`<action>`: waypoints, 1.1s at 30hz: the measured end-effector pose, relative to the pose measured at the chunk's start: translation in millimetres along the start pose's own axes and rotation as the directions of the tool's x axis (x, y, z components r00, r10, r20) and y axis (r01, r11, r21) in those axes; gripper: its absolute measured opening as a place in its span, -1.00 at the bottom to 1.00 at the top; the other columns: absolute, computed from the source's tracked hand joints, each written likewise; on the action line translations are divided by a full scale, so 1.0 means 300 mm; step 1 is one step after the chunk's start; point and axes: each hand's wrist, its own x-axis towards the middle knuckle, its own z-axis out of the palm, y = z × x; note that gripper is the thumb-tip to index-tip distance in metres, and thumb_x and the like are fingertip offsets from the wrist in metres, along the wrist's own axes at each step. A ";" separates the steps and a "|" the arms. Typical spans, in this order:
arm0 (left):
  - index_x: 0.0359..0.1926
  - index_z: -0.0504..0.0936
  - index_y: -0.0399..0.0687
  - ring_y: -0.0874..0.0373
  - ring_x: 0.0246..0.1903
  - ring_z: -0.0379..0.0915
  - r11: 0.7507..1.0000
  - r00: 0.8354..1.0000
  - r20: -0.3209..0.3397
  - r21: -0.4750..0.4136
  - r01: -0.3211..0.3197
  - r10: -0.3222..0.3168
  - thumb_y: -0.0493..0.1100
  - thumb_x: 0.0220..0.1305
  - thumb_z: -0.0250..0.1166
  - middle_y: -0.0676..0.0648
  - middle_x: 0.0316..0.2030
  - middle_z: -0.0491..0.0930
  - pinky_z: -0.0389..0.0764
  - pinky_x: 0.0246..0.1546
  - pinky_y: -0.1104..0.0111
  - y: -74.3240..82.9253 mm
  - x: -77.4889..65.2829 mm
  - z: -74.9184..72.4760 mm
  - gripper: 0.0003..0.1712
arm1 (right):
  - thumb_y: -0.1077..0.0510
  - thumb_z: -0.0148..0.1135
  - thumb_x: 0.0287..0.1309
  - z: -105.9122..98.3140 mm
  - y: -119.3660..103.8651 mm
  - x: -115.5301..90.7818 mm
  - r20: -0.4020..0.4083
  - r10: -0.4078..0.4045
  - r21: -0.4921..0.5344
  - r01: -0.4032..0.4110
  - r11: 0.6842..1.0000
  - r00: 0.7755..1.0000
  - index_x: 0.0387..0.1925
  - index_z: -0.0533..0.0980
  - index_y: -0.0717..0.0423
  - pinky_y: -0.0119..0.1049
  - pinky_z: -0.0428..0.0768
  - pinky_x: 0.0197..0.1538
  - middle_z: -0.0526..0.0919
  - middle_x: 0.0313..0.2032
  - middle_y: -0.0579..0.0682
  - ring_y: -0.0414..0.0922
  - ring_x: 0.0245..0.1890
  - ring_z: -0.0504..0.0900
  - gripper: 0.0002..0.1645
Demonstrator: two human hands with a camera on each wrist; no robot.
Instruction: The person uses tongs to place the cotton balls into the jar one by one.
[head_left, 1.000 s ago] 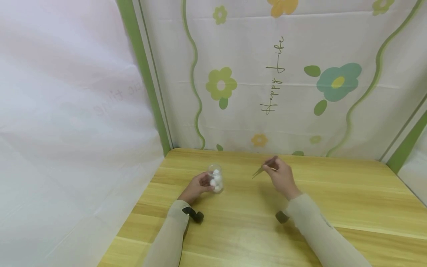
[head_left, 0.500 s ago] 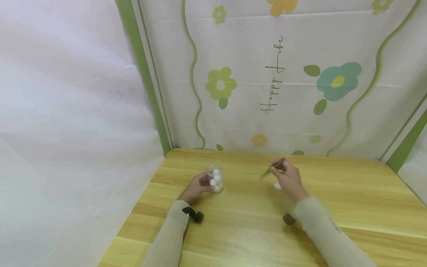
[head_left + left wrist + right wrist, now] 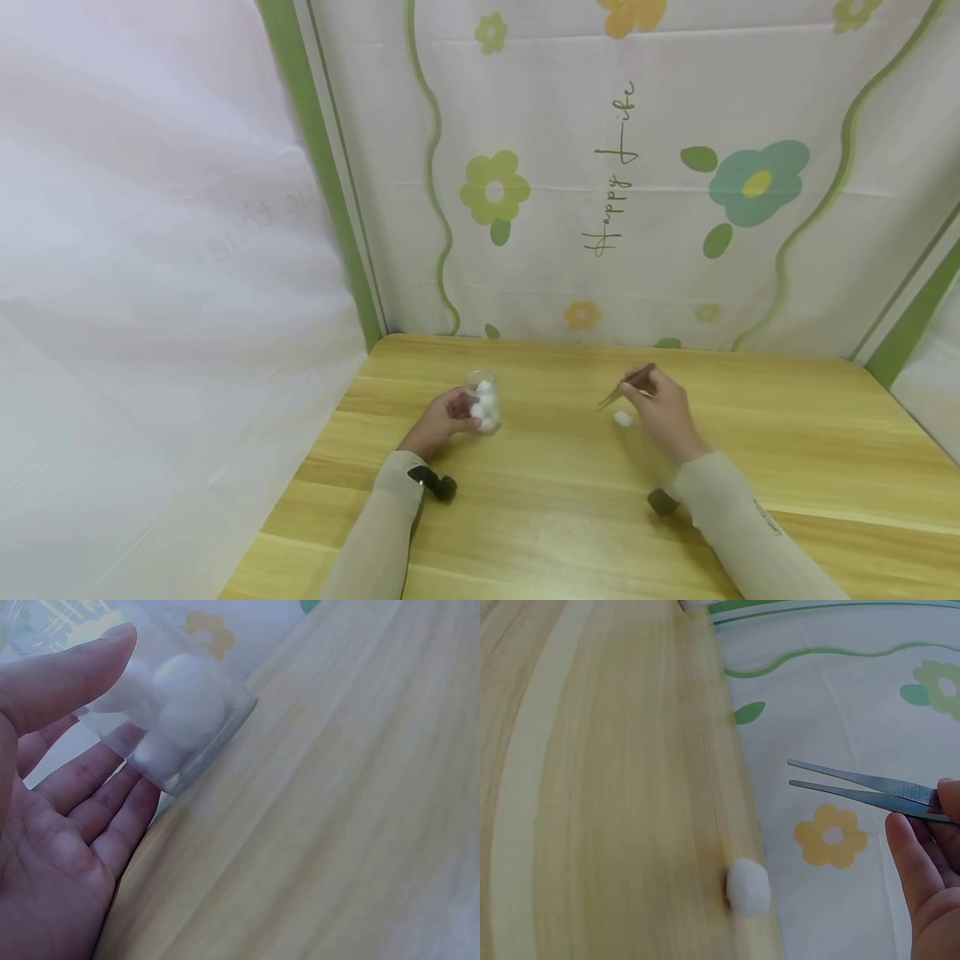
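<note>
My left hand [image 3: 442,422] grips a clear glass jar [image 3: 482,380] from its left side, thumb on the near face and fingers behind. Several white cotton balls [image 3: 187,705] show through the jar's wall. In my right hand [image 3: 663,408] is a pair of metal tweezers [image 3: 870,791], pinched between thumb and fingers. Their tips stand slightly apart with nothing between them, pointing left and down. A single cotton ball [image 3: 748,888] lies on the table just below the tweezers, close to the right hand's fingers.
Both hands work over a wooden table [image 3: 540,517]. A white curtain [image 3: 570,125] printed with flowers hangs behind its far edge, and a plain white sheet [image 3: 165,333] hangs at the left. Dark wrist cameras sit under both sleeves.
My right hand has moved right and a little nearer with the tweezers. The loose cotton ball, unseen in the first frame, is now in sight on the table. My left hand and the jar stay put.
</note>
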 end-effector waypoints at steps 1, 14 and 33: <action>0.27 0.42 -0.19 -0.04 0.12 0.46 1.000 1.000 -0.001 0.002 0.000 0.000 -0.36 0.17 0.39 -0.15 0.08 0.56 0.46 0.16 0.22 0.000 0.000 0.000 -0.36 | 0.06 0.22 0.33 -0.004 0.005 -0.002 0.000 0.004 -0.004 -0.004 1.000 1.000 -0.28 0.45 0.18 -0.36 0.54 0.06 0.54 0.01 0.18 0.12 0.09 0.55 -0.75; 0.32 0.38 -0.12 -0.04 0.14 0.43 1.000 1.000 -0.001 0.004 0.014 -0.014 -0.33 0.16 0.40 -0.16 0.15 0.52 0.46 0.16 0.22 -0.091 0.031 -0.012 -0.30 | 0.02 0.22 0.32 -0.059 0.055 -0.025 -0.080 0.051 -0.050 -0.055 0.997 0.995 -0.15 0.49 0.19 -0.50 0.52 0.01 0.56 0.03 0.15 0.14 0.12 0.54 -0.71; 0.28 0.43 -0.05 -0.02 0.12 0.46 0.999 0.999 -0.001 0.033 -0.038 0.038 -0.16 0.11 0.47 -0.11 0.12 0.55 0.48 0.13 0.22 -0.098 0.039 -0.026 -0.30 | -0.01 0.22 0.32 -0.085 0.053 -0.021 -0.069 0.092 -0.052 -0.096 0.994 0.993 -0.11 0.51 0.19 -0.41 0.55 0.04 0.55 0.04 0.09 0.05 0.10 0.55 -0.66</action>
